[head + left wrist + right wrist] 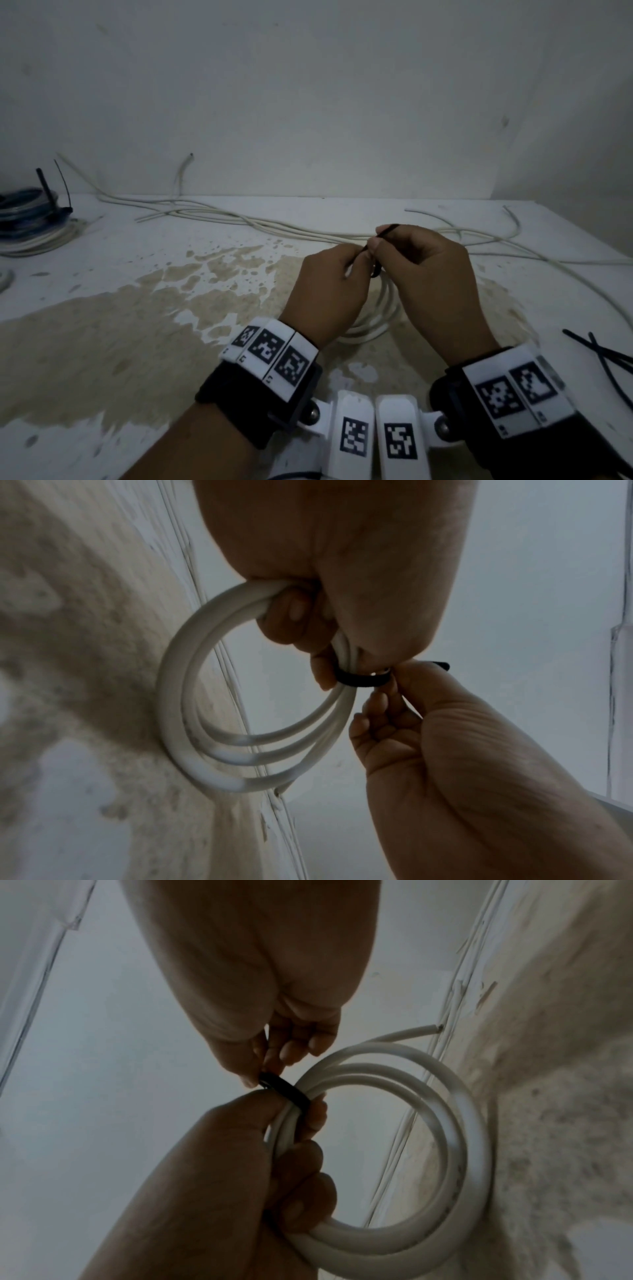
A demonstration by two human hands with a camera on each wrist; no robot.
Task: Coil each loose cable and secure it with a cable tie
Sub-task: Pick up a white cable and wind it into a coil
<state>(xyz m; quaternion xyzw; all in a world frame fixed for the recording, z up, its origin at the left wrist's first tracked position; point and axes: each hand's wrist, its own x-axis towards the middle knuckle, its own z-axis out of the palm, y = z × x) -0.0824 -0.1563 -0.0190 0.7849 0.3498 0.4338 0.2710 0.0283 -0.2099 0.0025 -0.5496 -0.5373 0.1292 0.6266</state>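
The left hand's (pixel 329 550) fingers (pixel 291 610) curl round the gathered turns of a white cable coil (pixel 192 685), holding it upright over the stained desk (pixel 102 325). A black cable tie (pixel 359 679) loops the bundle just beside that grip, at about 4 o'clock from it in the left wrist view. The right hand (pixel 445 750) pinches the tie's free end between thumb and forefinger, its other fingers loosely curled. In the head view loose white cables (pixel 239 222) trail across the desk at 12 o'clock from the hands, spare black ties (pixel 606 356) lie at 4 o'clock, and a tied bundle of blue and white cable (pixel 30 219) sits at 9 o'clock.
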